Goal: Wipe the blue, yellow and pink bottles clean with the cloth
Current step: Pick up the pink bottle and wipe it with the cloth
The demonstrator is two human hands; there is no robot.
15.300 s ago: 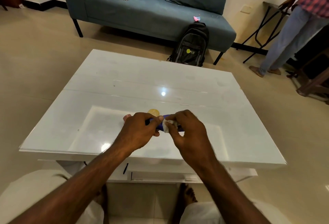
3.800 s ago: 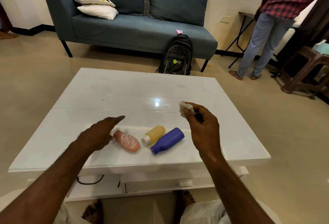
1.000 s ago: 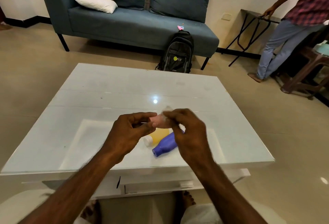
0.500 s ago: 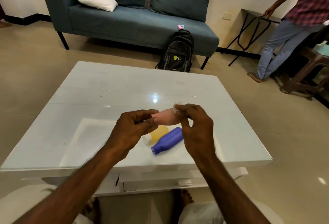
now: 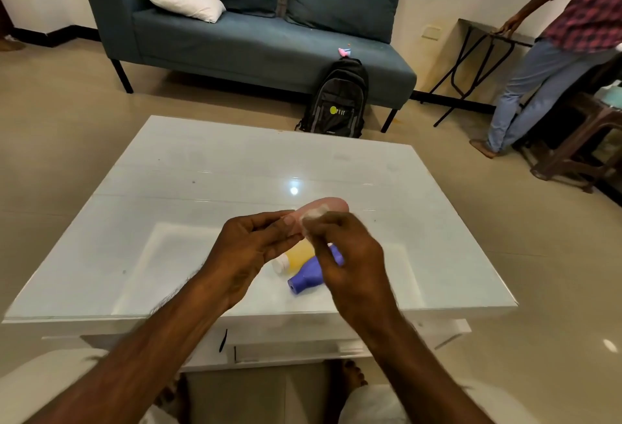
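Observation:
My left hand (image 5: 250,248) holds the pink bottle (image 5: 331,203) by its cap end, lifted above the white table (image 5: 168,188), with the bottle's rounded base pointing away to the right. My right hand (image 5: 343,255) pinches a small white cloth (image 5: 314,214) against the pink bottle's side. Beneath my hands the yellow bottle (image 5: 296,255) with its white cap and the blue bottle (image 5: 308,277) lie on their sides on the table, partly hidden by my right hand.
A blue sofa (image 5: 252,39) with cushions stands beyond the table, and a black backpack (image 5: 336,103) leans against it. A person (image 5: 552,53) stands at the far right beside a folding stand (image 5: 471,63) and a brown stool (image 5: 579,140).
Over the last second my right hand has slid the cloth along the pink bottle towards my left hand, uncovering the bottle's far end. Both other bottles lie unmoved.

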